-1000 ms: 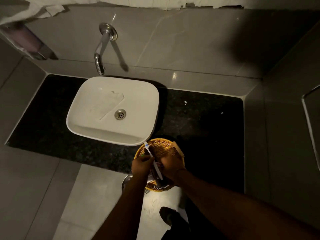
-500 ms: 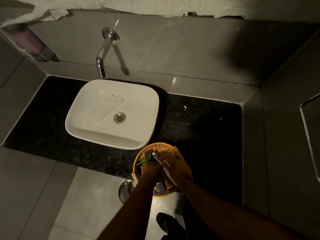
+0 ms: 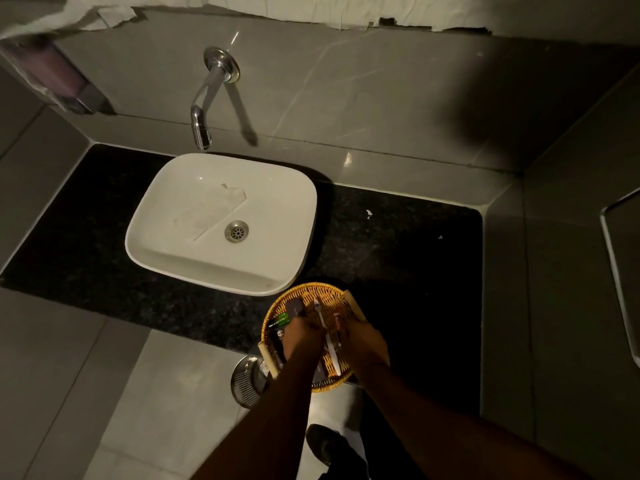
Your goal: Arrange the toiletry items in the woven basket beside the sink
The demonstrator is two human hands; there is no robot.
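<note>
Dim bathroom corner, seen from above. Round woven basket (image 3: 313, 296), golden wicker with two pale wooden handles, at the front edge of a black speckled stone bench (image 3: 398, 244), just beside the front right corner of a glossy white sink (image 3: 221, 271), rounded-rectangular, with a steel drain. Curved chrome tap (image 3: 204, 109) on the smooth grey tiled wall above.

Inside the basket: small green bottle (image 3: 281, 319) lying near the left rim, dark flat packet (image 3: 296, 304) just behind it, another dark item with a pale logo (image 3: 279, 335) in front of it, and a slim white toothbrush (image 3: 323, 327) lying lengthwise across the weave, head toward the sink.

Left hand (image 3: 304, 336) low over the basket's left half, fingers curled together and pointing down among the dark items; cannot tell whether clamped on anything. Right hand (image 3: 363, 341) over the right half, beside the toothbrush handle, fingers bent inward and close together; grip not visible either. Bare forearms reaching in from the lower edge. Ribbed metal bin lid (image 3: 244, 382) on the pale tiled floor below the bench.
</note>
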